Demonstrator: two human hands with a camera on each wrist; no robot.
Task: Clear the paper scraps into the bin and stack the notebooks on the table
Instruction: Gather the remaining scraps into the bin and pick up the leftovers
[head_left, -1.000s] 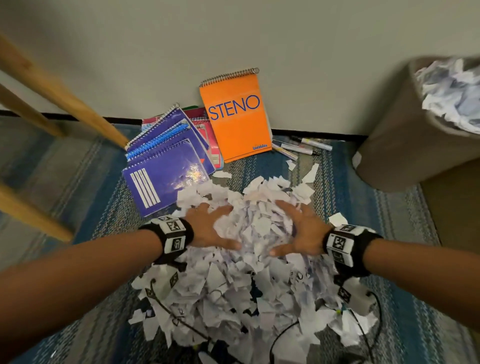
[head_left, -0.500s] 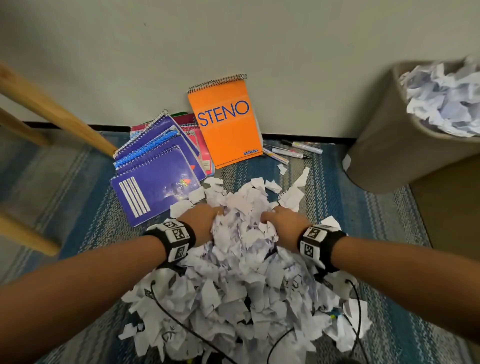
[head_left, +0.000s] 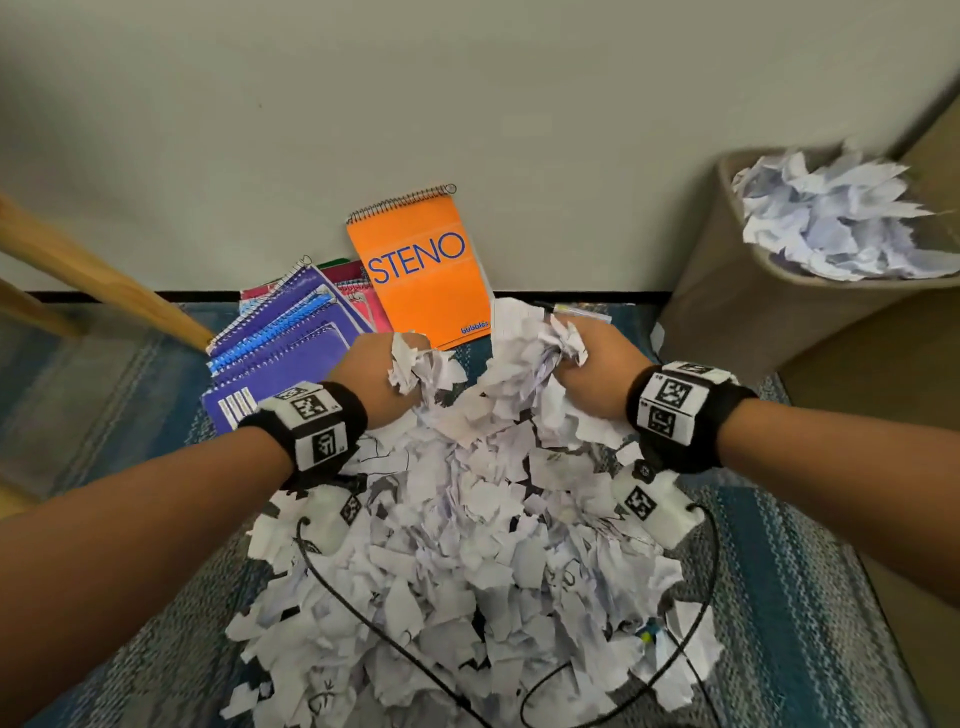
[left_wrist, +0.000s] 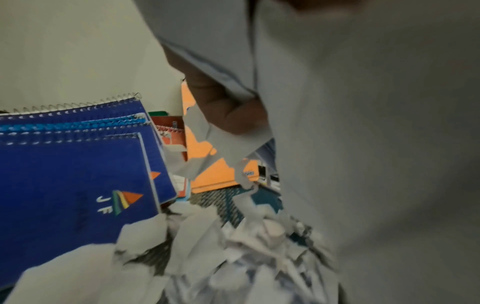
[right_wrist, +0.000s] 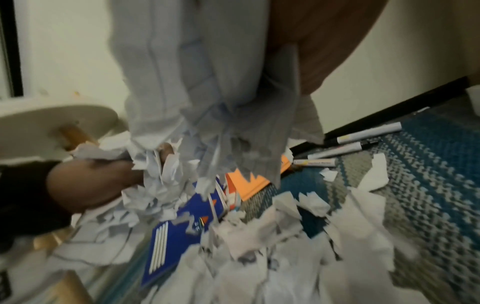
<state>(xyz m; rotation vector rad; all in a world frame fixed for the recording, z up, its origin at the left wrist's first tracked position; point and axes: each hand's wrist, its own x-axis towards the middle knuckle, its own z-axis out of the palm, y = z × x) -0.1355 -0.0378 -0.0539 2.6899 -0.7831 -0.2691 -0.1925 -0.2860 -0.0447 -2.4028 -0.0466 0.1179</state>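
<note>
You've got both fists full: left hand (head_left: 382, 382) and right hand (head_left: 592, 374) each curl tight round a crumpled wad of paper scraps (head_left: 457, 545), lifted just above the far edge of the pile on the striped rug (head_left: 810, 597). The bin (head_left: 727, 291) stands at far right by the wall, already heaped w/ paper above its rim. Notebooks (head_left: 280, 353) lie fanned at far left, the orange steno pad (head_left: 421, 265) leaning on the wall just behind them.

Handling: scraps are v. light, limp, loose, so they'll likely shed from the fist edges; squeeze firm, cup from below, carry low over the rug. With the bin so full, press the load down or bits may slide off. Notebooks look stiff & flat; prob. best taken by the spiral edge.

Hard to see: both wrist views are mostly blocked by blurred paper, fingers barely show. Cables run under the pile; whatever else it covers is hidden. Markers (right_wrist: 363, 135) lie by the baseboard. No tabletop visible, only wooden legs (head_left: 104, 280) at left.
</note>
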